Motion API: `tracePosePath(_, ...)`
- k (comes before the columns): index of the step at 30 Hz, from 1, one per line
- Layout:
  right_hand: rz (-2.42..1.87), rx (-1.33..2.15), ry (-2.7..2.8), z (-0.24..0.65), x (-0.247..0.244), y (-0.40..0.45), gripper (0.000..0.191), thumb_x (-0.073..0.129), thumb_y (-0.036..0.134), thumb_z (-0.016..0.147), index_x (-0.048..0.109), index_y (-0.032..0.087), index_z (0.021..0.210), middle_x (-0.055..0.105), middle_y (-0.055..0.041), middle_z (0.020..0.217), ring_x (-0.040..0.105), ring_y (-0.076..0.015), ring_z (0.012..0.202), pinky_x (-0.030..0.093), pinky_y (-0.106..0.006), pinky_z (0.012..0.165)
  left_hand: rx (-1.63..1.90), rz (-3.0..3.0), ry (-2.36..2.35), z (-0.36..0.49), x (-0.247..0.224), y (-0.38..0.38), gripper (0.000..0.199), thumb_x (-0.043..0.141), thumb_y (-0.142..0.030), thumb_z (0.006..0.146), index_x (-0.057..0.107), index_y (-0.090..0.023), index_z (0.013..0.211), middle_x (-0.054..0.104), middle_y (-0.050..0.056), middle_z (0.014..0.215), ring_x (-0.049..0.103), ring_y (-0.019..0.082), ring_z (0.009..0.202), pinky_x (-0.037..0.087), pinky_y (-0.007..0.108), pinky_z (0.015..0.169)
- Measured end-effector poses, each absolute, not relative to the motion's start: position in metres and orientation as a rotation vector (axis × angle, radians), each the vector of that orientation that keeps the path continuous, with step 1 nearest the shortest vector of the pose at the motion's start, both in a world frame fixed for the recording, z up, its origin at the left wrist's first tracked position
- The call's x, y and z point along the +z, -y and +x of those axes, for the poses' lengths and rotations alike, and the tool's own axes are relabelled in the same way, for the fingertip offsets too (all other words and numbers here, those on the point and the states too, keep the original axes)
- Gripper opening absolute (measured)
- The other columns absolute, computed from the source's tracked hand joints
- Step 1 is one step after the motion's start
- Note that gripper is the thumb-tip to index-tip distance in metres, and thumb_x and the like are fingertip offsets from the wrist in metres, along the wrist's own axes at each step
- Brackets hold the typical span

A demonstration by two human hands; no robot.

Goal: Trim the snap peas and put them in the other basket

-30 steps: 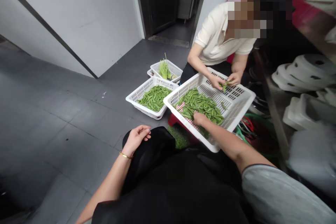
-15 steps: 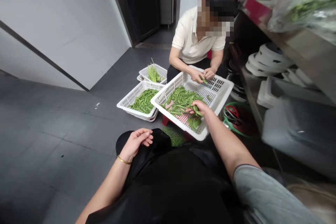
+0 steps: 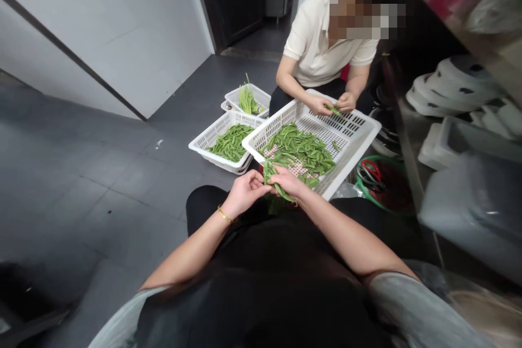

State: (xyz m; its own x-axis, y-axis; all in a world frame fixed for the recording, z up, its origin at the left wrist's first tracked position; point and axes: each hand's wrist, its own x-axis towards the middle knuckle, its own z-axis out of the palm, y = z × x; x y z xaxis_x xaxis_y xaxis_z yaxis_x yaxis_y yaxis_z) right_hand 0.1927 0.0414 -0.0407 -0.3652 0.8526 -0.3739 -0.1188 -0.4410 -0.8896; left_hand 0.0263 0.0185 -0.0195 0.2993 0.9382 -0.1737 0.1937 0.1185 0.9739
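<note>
My right hand (image 3: 287,182) is closed around a small bunch of green pea pods (image 3: 281,192), over the near edge of a large white perforated basket (image 3: 354,144). My left hand (image 3: 247,191), with a gold bracelet (image 3: 223,214) on its wrist, meets the bunch from the left. Its fingers are curled and its thumb reaches toward the pods; what they pinch is hidden. A loose heap of pea pods (image 3: 304,147) lies inside the large basket. Across from me, a person in a cream shirt (image 3: 312,38) holds a green pod (image 3: 332,109) between both hands above the far rim.
Left of the large basket, a smaller white basket (image 3: 199,144) contains more pods. Behind it, another basket (image 3: 265,99) holds long green stalks (image 3: 247,99). Along the right are a metal shelf with white containers (image 3: 452,87), a grey bin (image 3: 473,201) and a green-rimmed basket (image 3: 377,204).
My right hand has drawn back from inside the basket with pods in it. My left hand has risen from my knee to meet it. The view has shifted slightly.
</note>
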Motion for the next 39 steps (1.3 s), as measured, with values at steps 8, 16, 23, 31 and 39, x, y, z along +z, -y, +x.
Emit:
tracePosePath(8, -1.035, 1.983, 1.074, 0.175, -0.044, -0.019, 0.030, 0.069, 0.039, 0.069, 0.049, 0.019, 0.080, 0.050, 0.0069, 0.049, 0.038, -0.0049, 0.035, 0.026, -0.016, 0.031, 0.643, 1.189, -1.037, 0.008, -0.020, -0.007, 0.028, 0.075, -0.031, 0.067, 0.054, -0.013, 0.073, 0.059, -0.001, 0.057, 0.055, 0.008, 0.044, 0.045, 0.017, 0.040)
tracePosePath(16, -1.108, 1.754, 1.044, 0.186, -0.036, -0.014, 0.027, 0.067, 0.039, 0.069, 0.049, 0.018, 0.070, 0.050, 0.0055, 0.050, 0.037, -0.0055, 0.037, 0.025, -0.018, 0.034, 0.875, 0.673, -0.917, -0.001, -0.020, -0.005, 0.021, 0.073, -0.025, 0.067, 0.067, -0.009, 0.080, 0.069, 0.006, 0.073, 0.065, 0.013, 0.059, 0.052, 0.020, 0.051)
tracePosePath(23, -1.155, 0.762, 1.798, 0.180, -0.019, 0.006, 0.013, 0.060, 0.031, 0.080, 0.056, 0.019, 0.083, 0.063, -0.0056, 0.080, 0.059, -0.0171, 0.074, 0.048, -0.031, 0.072, 1.009, 0.508, -0.947, 0.006, -0.016, -0.002, 0.026, 0.080, -0.023, 0.060, 0.067, -0.009, 0.077, 0.062, 0.000, 0.056, 0.057, 0.007, 0.049, 0.048, 0.016, 0.047)
tracePosePath(31, -0.958, 0.454, 1.949, 0.178, -0.015, 0.008, 0.009, 0.046, 0.015, 0.084, 0.050, 0.022, 0.090, 0.062, -0.0047, 0.082, 0.061, -0.0170, 0.080, 0.050, -0.030, 0.073, 1.065, 0.603, -0.971, 0.013, -0.012, 0.006, 0.027, 0.081, -0.023, 0.059, 0.062, -0.010, 0.075, 0.065, 0.001, 0.060, 0.060, 0.011, 0.050, 0.052, 0.021, 0.047)
tracePosePath(39, -0.890, 0.562, 1.903, 0.178, -0.020, 0.007, 0.004, 0.052, 0.020, 0.084, 0.053, 0.021, 0.088, 0.063, -0.0051, 0.082, 0.061, -0.0167, 0.078, 0.050, -0.029, 0.070, 1.026, 0.568, -0.877, 0.014, -0.016, 0.006, 0.025, 0.078, -0.023, 0.064, 0.062, -0.010, 0.076, 0.064, 0.001, 0.059, 0.060, 0.010, 0.049, 0.053, 0.020, 0.048)
